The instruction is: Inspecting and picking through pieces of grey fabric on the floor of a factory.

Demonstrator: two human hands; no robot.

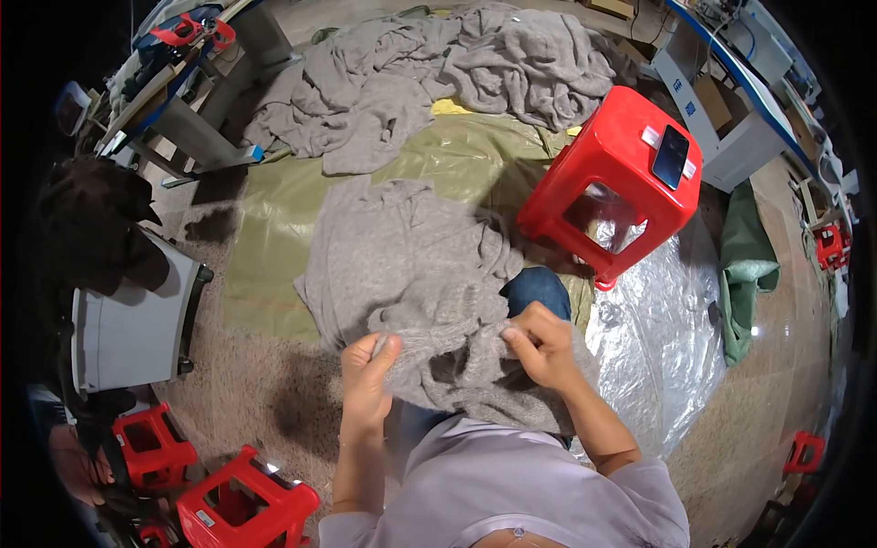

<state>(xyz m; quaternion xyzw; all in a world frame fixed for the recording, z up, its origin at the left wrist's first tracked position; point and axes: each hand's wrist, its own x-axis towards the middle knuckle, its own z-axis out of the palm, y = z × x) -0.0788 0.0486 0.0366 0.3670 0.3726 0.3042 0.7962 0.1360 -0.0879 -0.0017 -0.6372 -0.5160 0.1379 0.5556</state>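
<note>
A grey-brown knitted fabric lies across my lap and spreads forward over the floor sheet. My left hand is closed on its edge, thumb on top. To the right, my right hand pinches another part of the same fabric. Between the two hands the cloth is stretched, with folds and a dark hollow below it. My knee in blue jeans shows beside the right hand, partly covered by the fabric.
An olive plastic sheet covers the floor ahead, with a large heap of similar fabric beyond. A tall red stool at the right bears a phone. Low red stools and a grey wheeled bin stand left.
</note>
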